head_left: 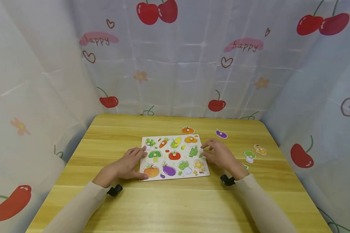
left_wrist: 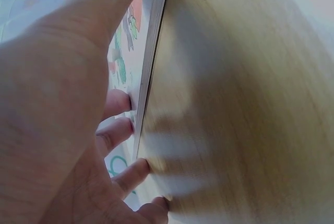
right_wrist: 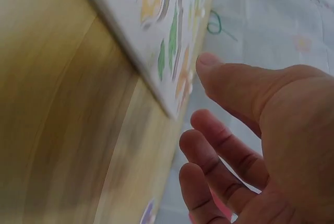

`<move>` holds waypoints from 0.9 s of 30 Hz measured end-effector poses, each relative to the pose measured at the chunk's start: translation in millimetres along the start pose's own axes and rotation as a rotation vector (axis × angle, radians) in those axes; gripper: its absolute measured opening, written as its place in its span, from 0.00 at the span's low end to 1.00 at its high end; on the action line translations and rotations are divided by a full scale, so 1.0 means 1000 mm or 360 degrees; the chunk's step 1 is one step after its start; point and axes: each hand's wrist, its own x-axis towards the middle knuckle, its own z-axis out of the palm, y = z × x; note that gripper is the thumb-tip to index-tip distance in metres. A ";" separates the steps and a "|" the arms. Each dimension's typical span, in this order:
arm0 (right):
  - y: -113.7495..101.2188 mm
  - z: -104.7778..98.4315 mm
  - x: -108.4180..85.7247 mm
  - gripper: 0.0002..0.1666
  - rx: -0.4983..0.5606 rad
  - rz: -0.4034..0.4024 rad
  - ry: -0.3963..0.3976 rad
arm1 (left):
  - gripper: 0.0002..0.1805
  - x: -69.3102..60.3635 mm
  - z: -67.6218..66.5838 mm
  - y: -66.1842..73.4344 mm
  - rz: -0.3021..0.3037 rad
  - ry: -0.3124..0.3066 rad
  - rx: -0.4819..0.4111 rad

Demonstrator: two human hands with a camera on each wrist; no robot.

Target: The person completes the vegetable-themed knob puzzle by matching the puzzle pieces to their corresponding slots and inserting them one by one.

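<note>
A wooden vegetable puzzle board lies on the table in the head view, printed with pictures such as broccoli, tomato, corn and eggplant. Knobbed pieces sit in some of its spots. The left hand rests at the board's left side. Its thumb and two fingertips touch the top face, while other fingertips reach the tabletop beside the edge. By the board's right edge, the right hand is held with loosely bent fingers. In the right wrist view the thumb and fingers stand apart, with nothing between them.
Loose pieces lie around: a pumpkin piece behind the board, an eggplant piece, a cabbage piece and a mushroom piece to the right. Another greenish piece is mostly hidden under the right wrist. A cherry-print curtain surrounds the wooden table.
</note>
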 end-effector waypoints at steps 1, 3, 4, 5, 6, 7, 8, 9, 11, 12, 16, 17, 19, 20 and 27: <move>0.005 -0.003 -0.003 0.15 -0.0008 -0.0003 0.0012 | 0.58 0.000 0.000 0.000 0.0000 0.0000 -0.0004; 0.015 -0.007 -0.008 0.15 -0.0026 0.0002 0.0035 | 0.58 -0.001 0.000 0.000 0.0000 0.0002 -0.0009; 0.020 -0.010 -0.011 0.15 -0.0032 -0.0001 0.0046 | 0.58 -0.001 0.000 0.000 -0.0001 0.0003 -0.0010; 0.026 -0.012 -0.015 0.15 -0.0041 -0.0005 0.0056 | 0.58 -0.001 0.000 0.000 -0.0002 0.0004 -0.0012; 0.031 -0.015 -0.018 0.15 -0.0041 -0.0002 0.0067 | 0.58 -0.001 0.000 0.000 -0.0003 0.0005 -0.0012; 0.036 -0.018 -0.023 0.15 -0.0047 -0.0007 0.0078 | 0.58 -0.001 0.000 0.000 -0.0004 0.0006 -0.0012; 0.041 -0.022 -0.027 0.15 -0.0050 -0.0014 0.0089 | 0.58 -0.001 0.000 0.000 -0.0004 0.0008 -0.0013; 0.046 -0.025 -0.032 0.15 -0.0052 -0.0032 0.0100 | 0.58 -0.001 0.000 0.000 -0.0003 0.0009 -0.0014; 0.055 -0.032 -0.044 0.15 -0.0063 -0.0057 0.0122 | 0.58 0.000 0.000 0.000 -0.0001 0.0010 -0.0020; 0.060 -0.035 -0.050 0.15 -0.0066 -0.0068 0.0135 | 0.58 0.000 0.001 0.000 0.0000 0.0010 -0.0022; 0.078 -0.047 -0.072 0.17 -0.0093 -0.0074 0.0156 | 0.59 0.000 0.001 0.000 -0.0004 0.0011 -0.0026; 0.083 -0.049 -0.076 0.17 -0.0100 -0.0069 0.0155 | 0.59 0.000 0.001 0.000 -0.0006 0.0010 -0.0025; 0.091 -0.052 -0.084 0.17 -0.0100 -0.0046 0.0129 | 0.59 0.000 0.001 0.000 -0.0003 0.0014 -0.0023; 0.095 -0.053 -0.087 0.16 -0.0097 -0.0030 0.0110 | 0.59 0.000 0.001 0.000 -0.0001 0.0017 -0.0021; 0.109 -0.052 -0.098 0.10 -0.0138 0.0068 0.0110 | 0.58 0.000 0.000 0.000 0.0007 0.0010 -0.0028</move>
